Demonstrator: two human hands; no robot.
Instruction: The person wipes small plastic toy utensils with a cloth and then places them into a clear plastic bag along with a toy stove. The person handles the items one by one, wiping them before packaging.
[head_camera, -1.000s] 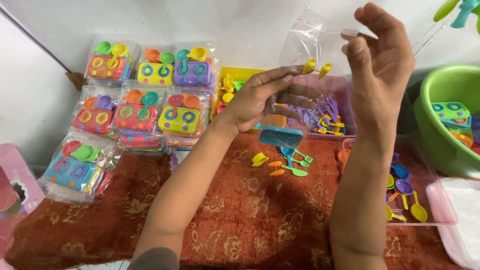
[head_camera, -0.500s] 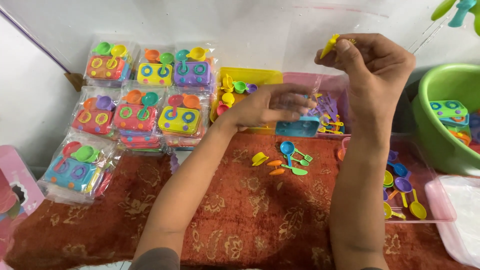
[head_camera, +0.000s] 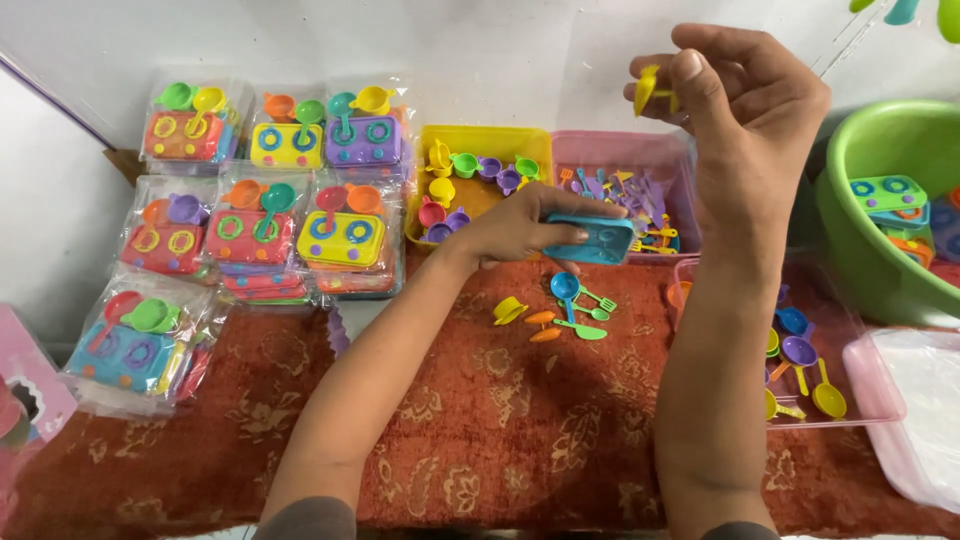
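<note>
A red patterned cloth covers the table against a white wall. At centre, the left hand grips a flat blue plastic toy stove; upper right, the right hand pinches a small yellow plastic toy piece

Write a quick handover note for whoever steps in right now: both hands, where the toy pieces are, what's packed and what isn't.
Left hand: grips a blue toy stove, low over the red mat.
Right hand: raised, pinching a small yellow toy piece.
Loose bits: small utensils on the mat; cups in the yellow bin; cutlery in the pink bin; pans in the clear tray; more stoves in the green tub.
Done: sealed sets stacked at left.
Left: the held stove is unbagged; bins hold more parts.
</note>
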